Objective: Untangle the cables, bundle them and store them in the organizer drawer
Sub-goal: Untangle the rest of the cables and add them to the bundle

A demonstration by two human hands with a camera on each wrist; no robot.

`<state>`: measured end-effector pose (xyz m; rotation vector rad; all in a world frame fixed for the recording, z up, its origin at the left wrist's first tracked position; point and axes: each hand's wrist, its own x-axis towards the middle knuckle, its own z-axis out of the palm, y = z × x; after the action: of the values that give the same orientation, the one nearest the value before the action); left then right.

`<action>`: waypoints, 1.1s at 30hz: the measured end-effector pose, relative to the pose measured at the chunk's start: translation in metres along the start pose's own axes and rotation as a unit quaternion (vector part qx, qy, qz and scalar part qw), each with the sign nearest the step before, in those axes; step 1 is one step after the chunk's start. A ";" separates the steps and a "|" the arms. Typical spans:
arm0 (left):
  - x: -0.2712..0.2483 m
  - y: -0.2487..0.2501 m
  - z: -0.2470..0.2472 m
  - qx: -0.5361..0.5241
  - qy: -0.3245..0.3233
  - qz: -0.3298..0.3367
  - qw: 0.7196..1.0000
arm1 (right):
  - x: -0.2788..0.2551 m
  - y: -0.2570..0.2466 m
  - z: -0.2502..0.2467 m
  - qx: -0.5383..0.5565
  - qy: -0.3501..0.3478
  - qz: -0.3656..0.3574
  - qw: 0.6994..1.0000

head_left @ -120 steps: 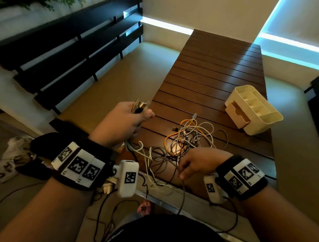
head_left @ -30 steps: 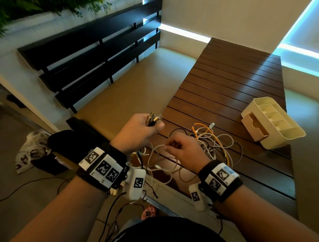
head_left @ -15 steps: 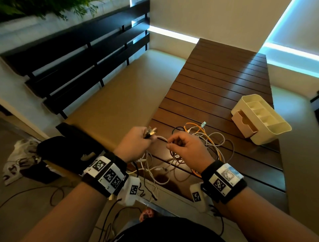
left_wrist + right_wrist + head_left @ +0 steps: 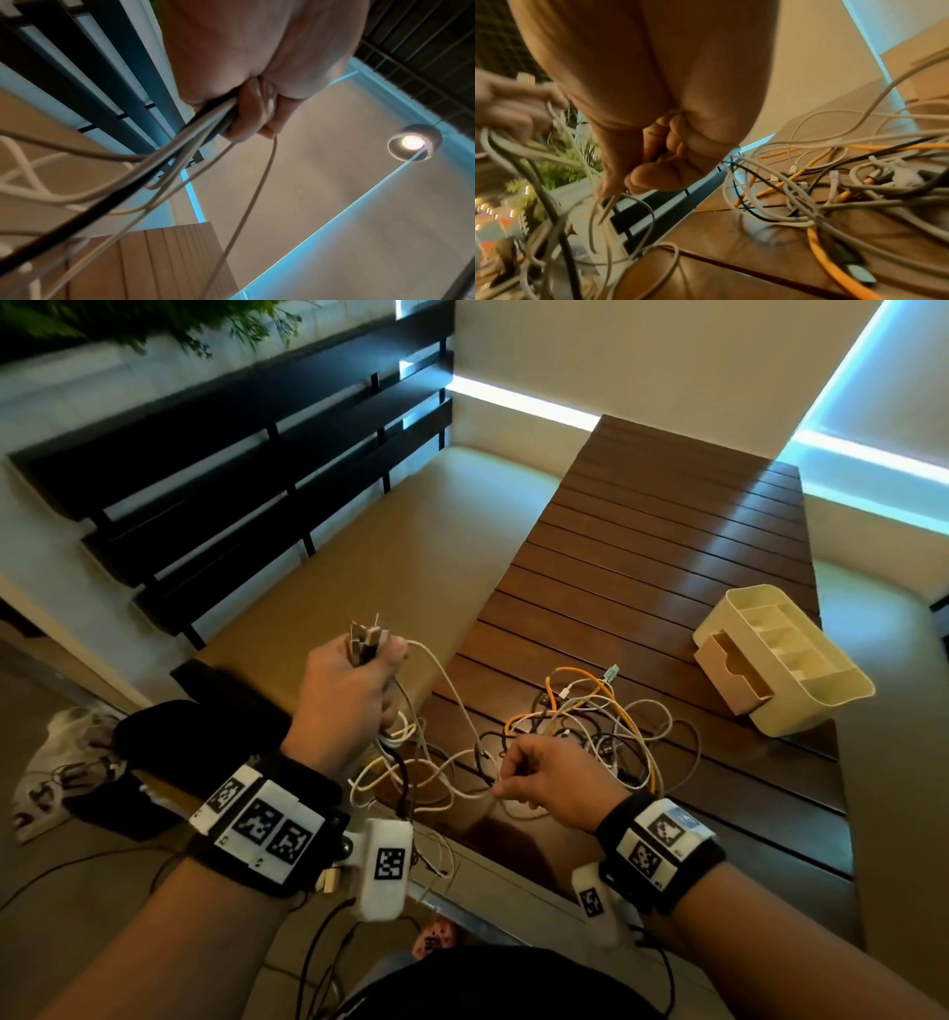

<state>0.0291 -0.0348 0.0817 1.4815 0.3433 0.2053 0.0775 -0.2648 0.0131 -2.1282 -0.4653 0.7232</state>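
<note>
left hand grip: fist round gathered plug ends, raised off the surface | right hand grip: pinching a white cable | tangle on surface, organizer well apart, drawer open | advice: slide pinch along strand, ease loops out, don't yank
</note>
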 end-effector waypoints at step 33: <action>-0.014 0.011 -0.043 0.164 -0.296 -0.140 0.930 | 0.011 0.008 -0.034 0.071 0.148 0.021 0.986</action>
<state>0.0023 0.0018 0.0919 1.7197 0.0940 -0.5487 0.1081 -0.2837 0.0200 -2.0702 -0.2032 0.4368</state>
